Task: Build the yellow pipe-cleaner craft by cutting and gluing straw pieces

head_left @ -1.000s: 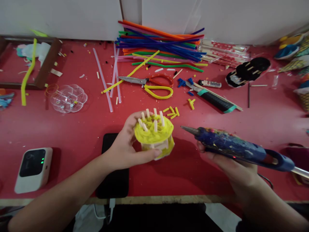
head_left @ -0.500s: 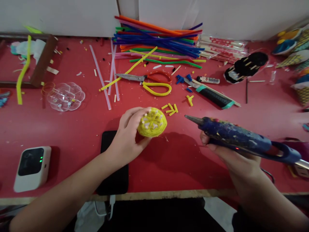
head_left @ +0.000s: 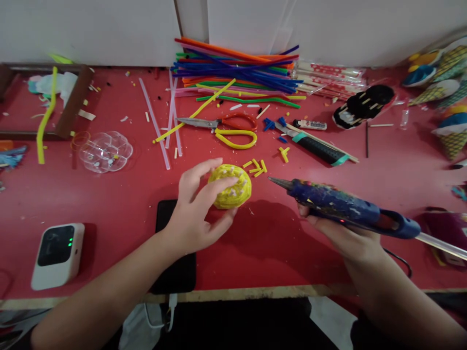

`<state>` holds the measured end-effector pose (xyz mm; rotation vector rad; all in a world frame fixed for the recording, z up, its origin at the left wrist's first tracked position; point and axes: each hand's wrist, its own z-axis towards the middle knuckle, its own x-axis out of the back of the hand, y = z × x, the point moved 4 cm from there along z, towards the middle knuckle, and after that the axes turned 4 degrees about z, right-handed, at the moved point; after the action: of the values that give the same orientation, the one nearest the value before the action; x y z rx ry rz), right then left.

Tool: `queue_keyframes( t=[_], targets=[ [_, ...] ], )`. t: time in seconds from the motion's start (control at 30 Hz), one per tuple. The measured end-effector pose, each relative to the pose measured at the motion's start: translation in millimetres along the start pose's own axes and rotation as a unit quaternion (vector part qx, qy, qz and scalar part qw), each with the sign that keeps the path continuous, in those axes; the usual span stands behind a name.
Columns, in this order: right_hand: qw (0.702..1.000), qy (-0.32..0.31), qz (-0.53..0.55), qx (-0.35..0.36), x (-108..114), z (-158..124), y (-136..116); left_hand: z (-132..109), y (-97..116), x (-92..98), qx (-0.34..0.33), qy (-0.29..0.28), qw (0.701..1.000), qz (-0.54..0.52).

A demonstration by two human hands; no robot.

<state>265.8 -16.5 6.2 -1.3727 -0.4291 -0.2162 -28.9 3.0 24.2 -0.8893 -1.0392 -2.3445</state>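
Note:
My left hand (head_left: 195, 206) is closed round a small yellow woven basket (head_left: 230, 186) with white stick ends, held just above the red table (head_left: 109, 204); the fingers wrap over its left and top side. My right hand (head_left: 337, 233) grips a blue, paint-spattered glue gun (head_left: 343, 206). The gun's metal nozzle points left, a short way right of the basket and apart from it. A clear glue stick juts out of the gun's back end at the right edge.
A pile of coloured straws (head_left: 237, 70) lies at the back. In front of it are scissors (head_left: 219, 122), a utility knife (head_left: 321, 148) and short yellow straw pieces (head_left: 257, 167). A black phone (head_left: 175, 262) and a white device (head_left: 56, 253) rest near the front edge.
My left hand has turned the yellow basket over, from sticks pointing up to its rounded side showing, and set its fingers over the top. The glue gun has shifted slightly left.

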Motion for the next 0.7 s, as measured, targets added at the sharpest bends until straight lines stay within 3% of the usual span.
queue_keyframes(
  t=[0.13, 0.33, 0.7],
  targets=[
    [0.999, -0.024, 0.015, 0.014, -3.7, 2.9, -3.8, 3.1, 0.6, 2.1, -0.010, 0.010, 1.000, 0.024],
    [0.999, 0.013, 0.040, 0.013, -5.9, 0.3, -2.3, 0.5, -1.4, 0.8, -0.015, 0.034, 0.999, 0.018],
    [0.999, 0.003, 0.026, 0.047, -9.4, 6.5, -10.2, 0.1, 0.0, 1.6, -0.010, 0.057, 0.998, 0.012]
  ],
)
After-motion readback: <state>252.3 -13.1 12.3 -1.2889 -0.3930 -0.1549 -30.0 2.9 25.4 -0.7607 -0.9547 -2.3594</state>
